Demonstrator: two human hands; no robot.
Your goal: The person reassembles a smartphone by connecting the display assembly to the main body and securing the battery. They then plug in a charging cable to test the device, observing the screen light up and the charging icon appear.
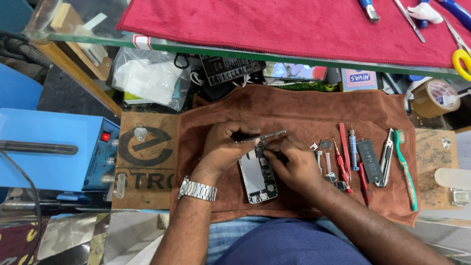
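An opened phone body (257, 177) lies on a brown cloth (299, 110), its bare metal inside showing. My left hand (224, 146), with a metal watch at the wrist, grips the lifted screen panel (271, 135) by its edge above the phone. My right hand (291, 162) has its fingers pinched at the phone's upper right corner, beside the hinge side of the panel. Whether it holds a small tool is hidden by the fingers.
Right of the hands lie red and blue screwdrivers (352, 147), a black battery (370, 160), a utility knife (387, 156) and a green toothbrush (405, 167). A blue machine (54, 147) stands at the left. A red cloth (274, 24) with tools covers the glass shelf above.
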